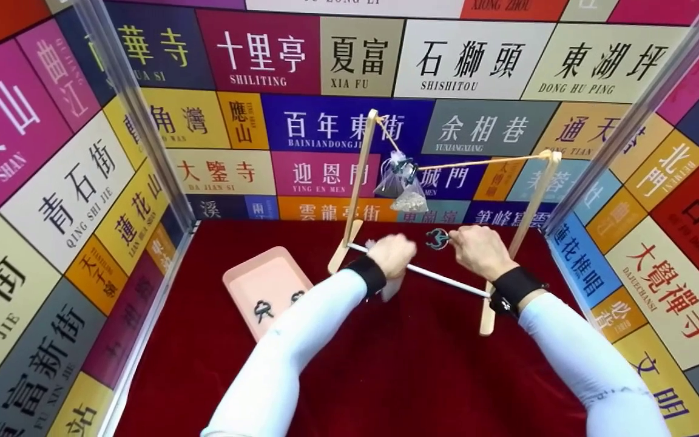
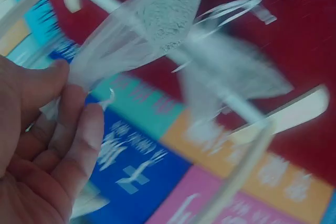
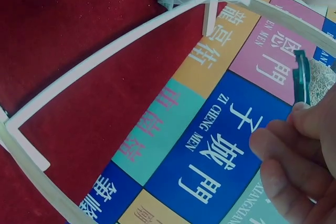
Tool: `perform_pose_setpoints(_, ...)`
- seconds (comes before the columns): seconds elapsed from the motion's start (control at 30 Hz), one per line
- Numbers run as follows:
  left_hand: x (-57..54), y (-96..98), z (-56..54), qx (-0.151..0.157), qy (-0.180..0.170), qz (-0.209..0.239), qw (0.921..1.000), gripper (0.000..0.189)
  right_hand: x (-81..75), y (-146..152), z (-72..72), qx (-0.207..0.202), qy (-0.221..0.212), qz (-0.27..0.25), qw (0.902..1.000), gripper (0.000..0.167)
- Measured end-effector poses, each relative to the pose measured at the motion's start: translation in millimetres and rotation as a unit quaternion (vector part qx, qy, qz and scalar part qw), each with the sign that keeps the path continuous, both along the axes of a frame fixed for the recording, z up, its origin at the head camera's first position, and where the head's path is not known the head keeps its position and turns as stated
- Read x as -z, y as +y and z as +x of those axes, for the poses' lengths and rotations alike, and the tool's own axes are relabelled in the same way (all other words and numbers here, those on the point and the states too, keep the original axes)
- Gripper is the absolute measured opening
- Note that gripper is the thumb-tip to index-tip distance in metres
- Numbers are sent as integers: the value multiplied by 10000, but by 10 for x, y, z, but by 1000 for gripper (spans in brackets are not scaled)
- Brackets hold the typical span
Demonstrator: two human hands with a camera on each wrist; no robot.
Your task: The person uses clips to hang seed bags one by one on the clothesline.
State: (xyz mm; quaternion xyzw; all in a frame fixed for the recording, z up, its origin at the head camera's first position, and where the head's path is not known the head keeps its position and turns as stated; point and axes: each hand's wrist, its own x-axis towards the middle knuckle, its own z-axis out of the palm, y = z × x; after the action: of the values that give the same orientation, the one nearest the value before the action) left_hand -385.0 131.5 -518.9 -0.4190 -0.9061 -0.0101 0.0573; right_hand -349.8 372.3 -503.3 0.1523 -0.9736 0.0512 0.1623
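The clip [image 3: 301, 78] is jutting leftward from the right hand [image 1: 482, 250] toward the left hand [image 1: 392, 254], its long axis bridging part of the gap between them. The right hand is pinching the clip's near end, knuckles facing up; the left hand is pinching a bag [image 2: 165, 19] by its neck.

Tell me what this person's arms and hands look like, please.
The left sleeve and right sleeve are long and pale bluish-white; the right has a faint line of dark markings. A black band circles each wrist, left band and right band. The left hand and right hand are ungloved.
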Motion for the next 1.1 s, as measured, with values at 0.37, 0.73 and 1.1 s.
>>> perform_pose_setpoints(0.37,-1029,232,-203,49,480,847,9952,18,-106,56,74,713,-265,430,9962,16)
perform_pose_setpoints(0.73,-1330,214,-498,-1155,246,2209,9681,17,-816,-178,-15,704,1047,753,9892,14)
perform_pose_setpoints(1.1,-1409,299,-538,-1542,66,2521,9553,20,-1553,-479,-323,767,1178,1232,9824,21)
